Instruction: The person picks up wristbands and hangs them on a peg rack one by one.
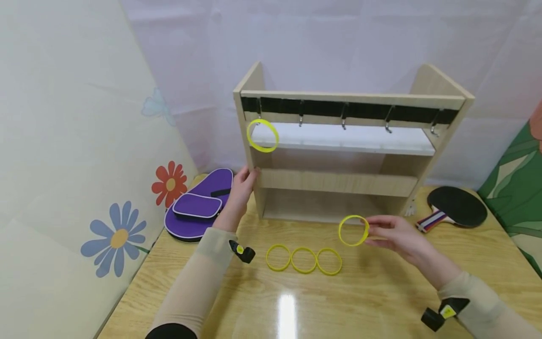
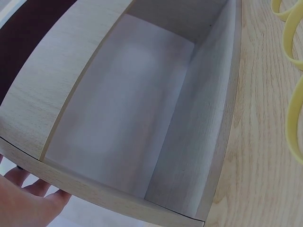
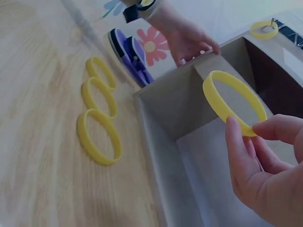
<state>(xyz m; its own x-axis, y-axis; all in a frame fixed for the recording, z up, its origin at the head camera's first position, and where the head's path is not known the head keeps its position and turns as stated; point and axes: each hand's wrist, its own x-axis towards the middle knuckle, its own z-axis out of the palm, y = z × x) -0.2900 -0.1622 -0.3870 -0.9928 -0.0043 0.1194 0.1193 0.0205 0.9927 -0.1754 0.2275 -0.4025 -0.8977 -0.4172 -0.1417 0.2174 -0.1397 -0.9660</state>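
Note:
My right hand (image 1: 395, 234) pinches a yellow ring (image 3: 235, 100) between thumb and fingers, raised in front of the low part of a wooden shelf (image 1: 334, 179). With my left hand (image 1: 244, 186) I grip the shelf's left side panel; in the left wrist view its thumb lies along the panel's edge and the fingers go behind. Another yellow ring (image 1: 263, 135) hangs from the leftmost of several metal hooks (image 1: 344, 123) along the black strip. On the table lie three more yellow rings (image 1: 303, 260) in a row, side by side, before the shelf.
A purple paddle case (image 1: 199, 207) lies left of the shelf, close to my left forearm. To the right, a black table tennis paddle (image 1: 457, 207) rests on the wooden table (image 1: 237, 301). Behind the shelf hangs a pale cloth (image 1: 338, 42); a flower-printed wall (image 1: 63, 141) stands at the left.

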